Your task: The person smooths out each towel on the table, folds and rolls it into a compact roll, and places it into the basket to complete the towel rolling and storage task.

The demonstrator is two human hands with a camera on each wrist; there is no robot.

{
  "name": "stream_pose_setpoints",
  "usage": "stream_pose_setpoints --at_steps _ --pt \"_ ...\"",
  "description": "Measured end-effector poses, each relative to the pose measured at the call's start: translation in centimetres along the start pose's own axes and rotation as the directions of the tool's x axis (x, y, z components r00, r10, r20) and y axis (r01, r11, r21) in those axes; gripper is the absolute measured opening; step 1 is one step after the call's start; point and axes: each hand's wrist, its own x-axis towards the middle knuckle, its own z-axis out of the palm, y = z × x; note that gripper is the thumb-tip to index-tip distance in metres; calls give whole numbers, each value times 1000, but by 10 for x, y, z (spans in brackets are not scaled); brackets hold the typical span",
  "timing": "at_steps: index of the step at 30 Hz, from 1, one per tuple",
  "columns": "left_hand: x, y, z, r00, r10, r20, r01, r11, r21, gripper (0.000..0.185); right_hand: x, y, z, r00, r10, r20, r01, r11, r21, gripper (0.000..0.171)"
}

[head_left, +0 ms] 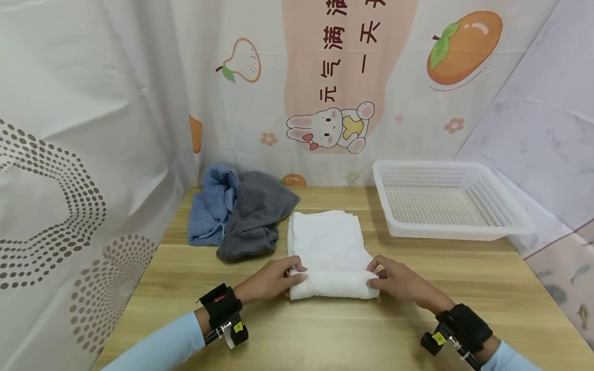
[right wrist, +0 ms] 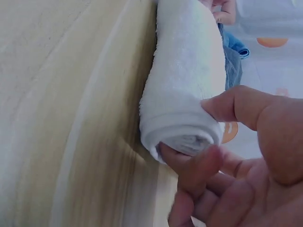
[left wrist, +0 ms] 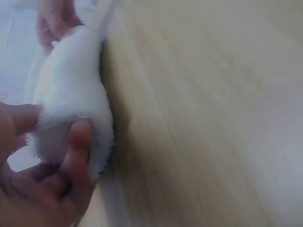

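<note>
At the lower centre of the head view, two hands meet the near, rolled end of a white towel (head_left: 327,255) lying on a wooden table (head_left: 464,288). Left hand (head_left: 274,281): fingers curled round the roll's left end, pinching it; the left wrist view shows a fingertip pressed into the fuzzy pile. Right hand (head_left: 396,281): thumb and fingers clamped on the roll's right end, where the right wrist view reveals the spiral of layers at the open end of the towel (right wrist: 184,94). Beyond the roll, the unrolled part lies flat, running toward the middle of the frame. The cloth appears soft, light and compliant, not slippery or fragile; it is likely to sag or loosen unless held at both ends of the roll, so the two ends seem the best places to grip. Left of centre, touching the towel's far left edge, lies a crumpled grey towel (head_left: 255,219) with a blue towel (head_left: 213,206) against it. At right of centre stands a white perforated basket (head_left: 510,219). A printed curtain (head_left: 325,77) closes the background.
</note>
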Motion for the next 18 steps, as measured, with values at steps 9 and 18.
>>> stream_pose_setpoints --at_steps 9,18 --pt "9 4 2 983 111 -144 -76 970 229 8 -6 -5 29 796 -530 -292 210 694 -688 28" --pt "13 15 14 873 473 -120 -311 729 610 15 -7 7 35 654 -755 46 295 198 -935 25"
